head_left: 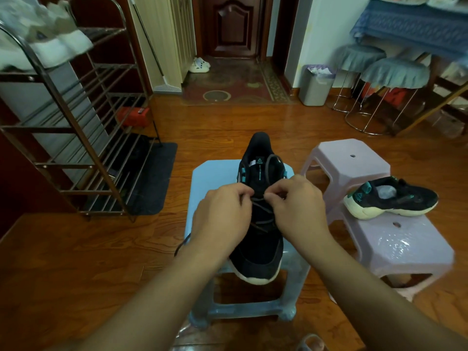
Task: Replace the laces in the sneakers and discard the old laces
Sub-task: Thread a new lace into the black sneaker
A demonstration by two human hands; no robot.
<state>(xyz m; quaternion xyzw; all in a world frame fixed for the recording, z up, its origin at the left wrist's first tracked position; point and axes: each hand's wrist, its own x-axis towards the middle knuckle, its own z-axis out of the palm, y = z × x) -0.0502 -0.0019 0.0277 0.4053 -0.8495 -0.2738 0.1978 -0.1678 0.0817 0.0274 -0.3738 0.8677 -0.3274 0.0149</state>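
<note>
Head view: wooden floor point(76, 262) fills most of the frame. Metal shoe rack point(76, 127) stands far left with a dark mat point(157, 178) at its foot. Table with a blue cloth point(415, 26) top right, two cushioned round stools point(395, 74) under its edge, grey trash bin point(315, 89) beside them against the wall. Two pink plastic stools point(405, 247) sit right of centre, one behind the other. Blue plastic stool point(215, 178) is centre, directly in front of the person.

Black sneaker point(258, 254) rests on the blue stool, toe toward the camera, heel away, white sole overhanging the near edge. Second sneaker point(395, 198) lies on its side across the pink stools, laces not visible, something pale stuffed inside.

Left hand point(222, 216) and right hand point(298, 206) both hover over the sneaker's midfoot, fingers curled, each pinching the dark lace point(263, 209) near the upper eyelets. Lace is crossed through the lower eyelets; a loop of it arcs over the tongue, and one loose end hangs off the stool's left edge below the left wrist.
</note>
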